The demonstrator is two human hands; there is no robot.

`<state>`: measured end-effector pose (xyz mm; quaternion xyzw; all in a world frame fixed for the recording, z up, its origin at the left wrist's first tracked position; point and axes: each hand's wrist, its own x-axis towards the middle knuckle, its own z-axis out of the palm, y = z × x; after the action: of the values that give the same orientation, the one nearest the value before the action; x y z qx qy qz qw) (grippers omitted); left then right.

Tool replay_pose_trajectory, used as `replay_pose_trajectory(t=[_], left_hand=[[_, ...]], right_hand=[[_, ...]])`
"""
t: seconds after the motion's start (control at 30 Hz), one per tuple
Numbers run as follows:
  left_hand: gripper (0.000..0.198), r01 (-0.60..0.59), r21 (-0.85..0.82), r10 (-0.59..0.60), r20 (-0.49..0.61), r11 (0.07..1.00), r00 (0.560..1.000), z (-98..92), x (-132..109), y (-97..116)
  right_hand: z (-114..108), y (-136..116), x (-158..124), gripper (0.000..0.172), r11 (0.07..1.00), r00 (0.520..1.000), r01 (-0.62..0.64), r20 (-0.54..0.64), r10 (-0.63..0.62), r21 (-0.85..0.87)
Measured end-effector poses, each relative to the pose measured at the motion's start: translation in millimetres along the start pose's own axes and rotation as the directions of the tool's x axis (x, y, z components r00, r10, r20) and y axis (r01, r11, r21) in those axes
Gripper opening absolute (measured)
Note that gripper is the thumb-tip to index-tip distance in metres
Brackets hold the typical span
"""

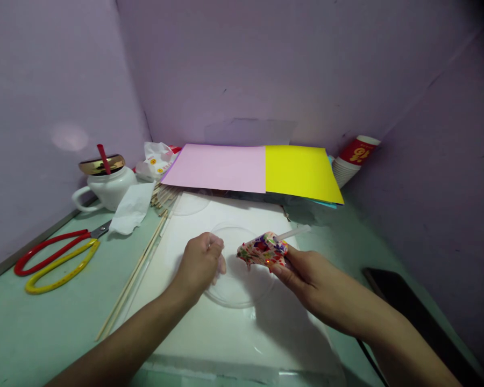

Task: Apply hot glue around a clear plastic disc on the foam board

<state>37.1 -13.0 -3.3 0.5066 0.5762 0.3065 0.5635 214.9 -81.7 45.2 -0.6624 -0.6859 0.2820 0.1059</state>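
My right hand grips a small cone-shaped thing covered in red, purple, green and white flecks. A whitish straw-like tube sticks out of its wide end, and its narrow end points left. My left hand is a short way to the left of that tip, with its fingers curled together. What the left fingers hold, if anything, I cannot make out. Both hands are above a clear round plastic lid, which lies on a white board.
Left of the board are thin wooden sticks, red-and-yellow-handled scissors, a tissue and a white mug. Pink and yellow sheets stand behind. Paper cups and a dark flat object are on the right.
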Motion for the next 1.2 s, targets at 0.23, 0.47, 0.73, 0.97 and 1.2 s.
replay_pose_trajectory(t=[0.23,0.47,0.73,0.97,1.2], left_hand=[[0.010,-0.006,-0.016,0.006,0.001,1.000,1.000,0.6,1,0],[0.011,-0.006,-0.025,0.006,-0.006,1.000,1.000,0.5,1,-1],[0.010,-0.015,-0.034,0.015,-0.008,0.999,1.000,0.4,2,-3],[0.010,-0.011,-0.011,0.011,-0.006,1.000,1.000,0.9,1,1],[0.011,-0.049,0.025,0.049,-0.013,0.999,0.999,1.0,2,-3]], right_hand=[[0,0,0,0.029,1.000,1.000,-0.008,0.005,0.008,0.010],[0,1,0,0.031,1.000,1.000,-0.001,0.003,0.001,0.010],[0,1,1,0.031,1.000,1.000,0.002,0.001,-0.002,0.004],[-4,-3,-3,0.022,0.997,0.997,0.074,0.014,-0.074,-0.003],[-13,0,9,0.032,0.997,0.997,0.073,0.029,-0.073,-0.013]])
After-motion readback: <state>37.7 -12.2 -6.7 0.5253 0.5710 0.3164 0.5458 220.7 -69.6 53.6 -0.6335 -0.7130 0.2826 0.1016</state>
